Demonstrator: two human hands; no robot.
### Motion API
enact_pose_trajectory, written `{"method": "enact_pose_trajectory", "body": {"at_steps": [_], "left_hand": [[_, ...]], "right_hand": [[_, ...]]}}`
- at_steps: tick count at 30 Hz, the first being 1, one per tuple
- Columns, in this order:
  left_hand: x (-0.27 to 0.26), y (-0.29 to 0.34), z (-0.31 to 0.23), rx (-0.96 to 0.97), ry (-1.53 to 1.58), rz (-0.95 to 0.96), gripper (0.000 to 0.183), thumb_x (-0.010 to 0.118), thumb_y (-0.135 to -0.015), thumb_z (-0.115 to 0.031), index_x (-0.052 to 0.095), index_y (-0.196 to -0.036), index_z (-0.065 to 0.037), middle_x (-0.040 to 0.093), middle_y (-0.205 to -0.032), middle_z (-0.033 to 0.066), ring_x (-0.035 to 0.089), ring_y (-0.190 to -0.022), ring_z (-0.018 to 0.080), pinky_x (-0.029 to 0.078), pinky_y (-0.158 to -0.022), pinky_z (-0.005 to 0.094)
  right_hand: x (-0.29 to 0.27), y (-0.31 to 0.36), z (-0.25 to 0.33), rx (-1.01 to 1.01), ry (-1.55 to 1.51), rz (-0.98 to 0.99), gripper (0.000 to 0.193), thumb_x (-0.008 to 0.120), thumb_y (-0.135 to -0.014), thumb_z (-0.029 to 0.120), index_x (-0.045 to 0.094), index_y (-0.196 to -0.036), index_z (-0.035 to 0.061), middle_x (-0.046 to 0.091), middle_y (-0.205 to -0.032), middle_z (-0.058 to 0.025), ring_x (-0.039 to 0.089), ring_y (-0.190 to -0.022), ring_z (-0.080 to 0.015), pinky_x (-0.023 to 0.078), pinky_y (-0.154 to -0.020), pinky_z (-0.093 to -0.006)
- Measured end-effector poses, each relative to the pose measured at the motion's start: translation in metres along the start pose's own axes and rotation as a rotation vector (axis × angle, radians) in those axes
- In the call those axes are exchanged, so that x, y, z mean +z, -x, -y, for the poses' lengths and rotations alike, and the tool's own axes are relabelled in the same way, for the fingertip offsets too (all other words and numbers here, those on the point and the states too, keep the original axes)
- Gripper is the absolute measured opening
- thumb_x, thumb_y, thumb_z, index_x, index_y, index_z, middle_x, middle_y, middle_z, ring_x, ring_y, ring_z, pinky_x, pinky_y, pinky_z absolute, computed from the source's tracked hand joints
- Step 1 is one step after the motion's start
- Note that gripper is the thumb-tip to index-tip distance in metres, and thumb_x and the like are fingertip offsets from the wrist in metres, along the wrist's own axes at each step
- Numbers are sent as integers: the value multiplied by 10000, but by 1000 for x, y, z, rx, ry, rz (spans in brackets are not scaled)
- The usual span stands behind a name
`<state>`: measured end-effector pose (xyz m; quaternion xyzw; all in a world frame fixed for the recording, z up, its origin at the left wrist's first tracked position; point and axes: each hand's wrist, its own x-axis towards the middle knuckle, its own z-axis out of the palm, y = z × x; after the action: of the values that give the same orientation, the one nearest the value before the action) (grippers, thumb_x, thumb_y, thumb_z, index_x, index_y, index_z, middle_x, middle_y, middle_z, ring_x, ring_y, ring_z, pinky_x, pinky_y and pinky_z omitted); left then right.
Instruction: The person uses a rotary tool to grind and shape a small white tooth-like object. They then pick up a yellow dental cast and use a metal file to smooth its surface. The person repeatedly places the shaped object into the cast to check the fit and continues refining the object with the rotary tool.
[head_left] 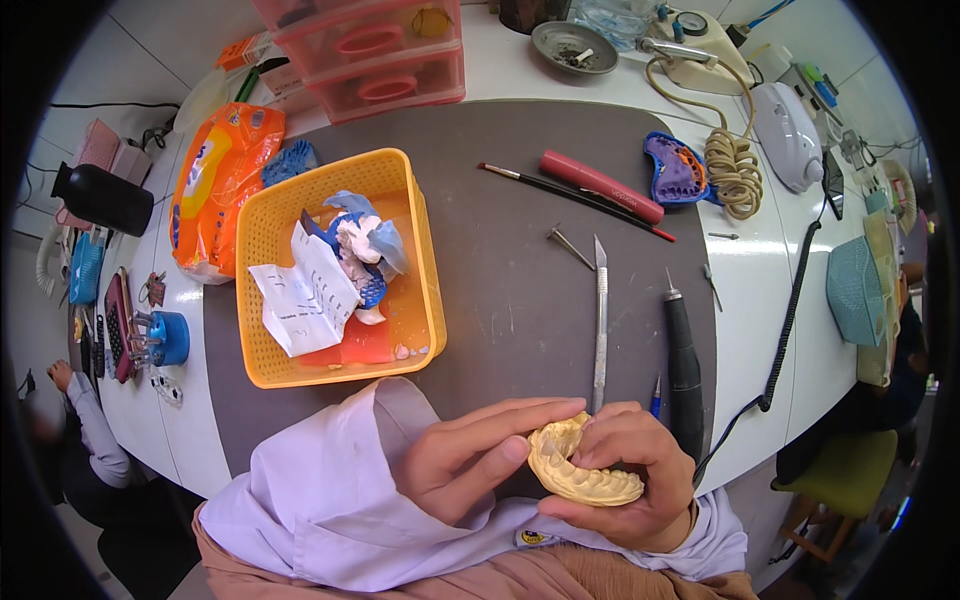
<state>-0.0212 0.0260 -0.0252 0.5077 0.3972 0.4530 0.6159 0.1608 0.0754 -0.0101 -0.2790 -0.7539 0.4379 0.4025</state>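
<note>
"Where's the yellow dental cast?"
"Lower centre of the frame, gripped in the right hand; the left hand touches its left side, whether pinching I can't tell."
"How will it handle?"
"Probably light, rigid, brittle: hold the outer rim, spare the teeth."

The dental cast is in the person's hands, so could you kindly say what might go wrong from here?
The dental cast, gripped in the right hand with the left hand at its side, might slip and chip its teeth.
The metal knife lies just beyond the hands, blade uncovered, so a careless reach could cut.
The wide left cuff is close to the yellow basket and might snag it.
</note>
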Motion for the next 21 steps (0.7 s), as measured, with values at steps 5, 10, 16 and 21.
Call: {"method": "enact_pose_trajectory", "body": {"at_steps": [5, 10, 16, 21], "left_hand": [[-2, 1, 4, -70, 60, 34, 389, 363, -983, -179, 459, -1271, 65, 530, -1214, 191, 542, -1096, 225, 416, -919, 289], [0, 2, 6, -109, 162, 36, 394, 351, -992, -179, 442, -1288, 65, 534, -1216, 171, 547, -1075, 182, 435, -895, 271], [2, 1, 5, -166, 248, 37, 405, 342, -1000, -194, 422, -1308, 58, 546, -1208, 150, 529, -1095, 161, 430, -915, 264], [6, 2, -3, -298, 406, 17, 418, 337, -1003, -207, 399, -1325, 52, 541, -1212, 140, 518, -1110, 164, 426, -932, 268]], "right_hand": [[3, 1, -2, 16, 18, 31, 426, 869, -594, 172, 561, -868, 63, 625, -791, -52, 612, -701, -176, 451, -640, -275], [3, 0, 0, 20, 45, 35, 431, 868, -594, 191, 562, -871, 66, 627, -778, -42, 611, -695, -167, 442, -638, -269], [4, -1, 0, -10, 71, 31, 420, 864, -603, 210, 566, -862, 65, 627, -758, -40, 610, -669, -168, 432, -640, -256], [-1, 0, 2, 5, 84, 122, 520, 884, -583, 202, 523, -932, 68, 615, -845, -72, 613, -753, -161, 424, -669, -284]]}}
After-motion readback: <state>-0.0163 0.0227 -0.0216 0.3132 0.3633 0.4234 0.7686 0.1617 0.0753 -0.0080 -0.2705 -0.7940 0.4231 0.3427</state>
